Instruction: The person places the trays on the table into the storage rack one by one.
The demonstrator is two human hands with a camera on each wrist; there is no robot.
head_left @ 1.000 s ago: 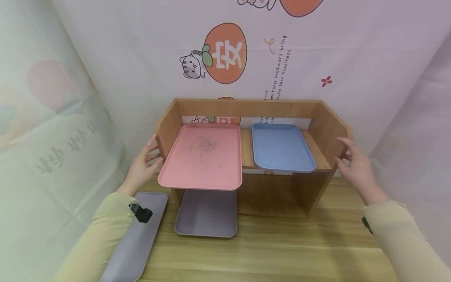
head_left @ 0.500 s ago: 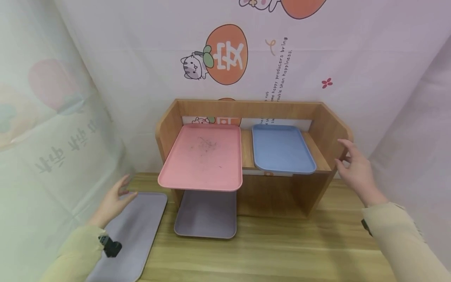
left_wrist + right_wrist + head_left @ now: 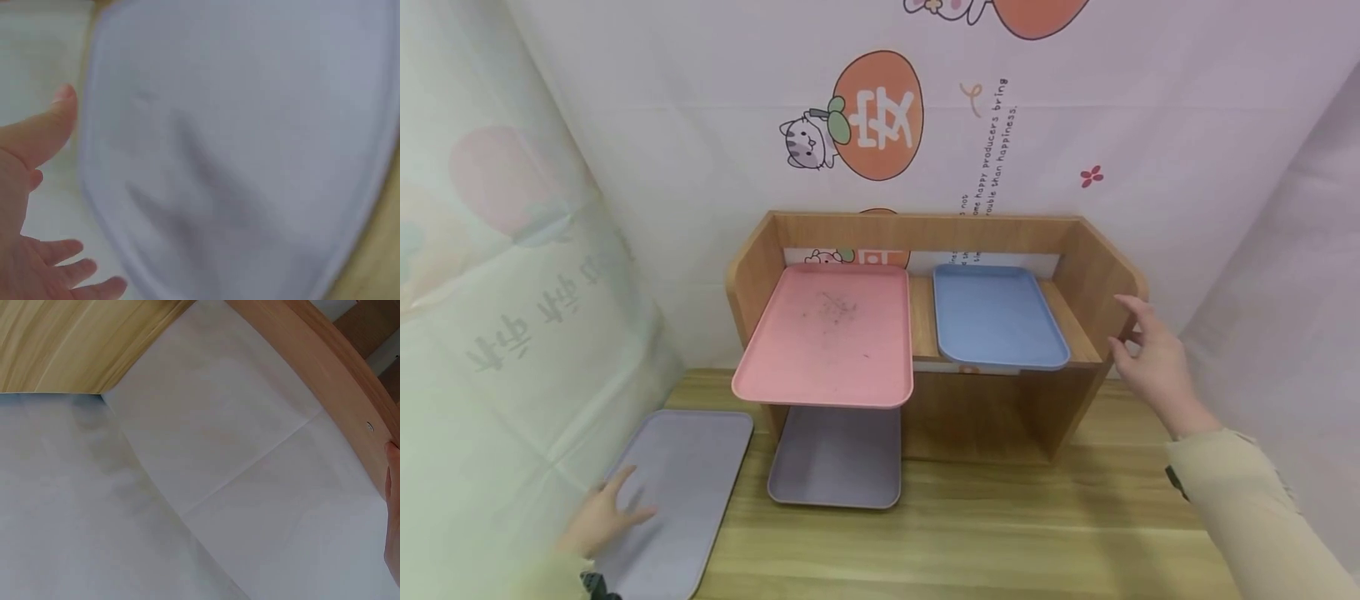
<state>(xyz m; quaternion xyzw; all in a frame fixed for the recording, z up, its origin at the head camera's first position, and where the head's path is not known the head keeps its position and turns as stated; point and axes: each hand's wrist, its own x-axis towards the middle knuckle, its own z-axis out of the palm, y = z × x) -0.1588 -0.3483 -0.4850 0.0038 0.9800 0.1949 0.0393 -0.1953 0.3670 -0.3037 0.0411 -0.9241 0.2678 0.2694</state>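
My right hand (image 3: 1153, 367) holds the front edge of the right side panel of a two-tier wooden desk shelf (image 3: 1097, 275). In the right wrist view, only part of that hand (image 3: 392, 519) shows at the right edge, touching the panel (image 3: 337, 394). My left hand (image 3: 602, 517) is off the shelf, fingers spread, over a grey-purple tray (image 3: 700, 467) lying on the table at left. In the left wrist view the hand (image 3: 37, 200) is beside the tray's rim (image 3: 90, 125), thumb and fingers apart, with nothing held; its shadow falls on the tray.
A pink tray (image 3: 827, 342) and a smaller blue tray (image 3: 1000, 317) lie on the upper board, their front ends overhanging it. Another grey-purple tray (image 3: 838, 462) sticks out of the lower left compartment. Printed cloth (image 3: 700, 167) hangs behind and along both sides of the wooden table (image 3: 985, 533).
My left hand has let go of the shelf's left side panel and moved down and left to the grey-purple tray. My right hand stays at the right panel.
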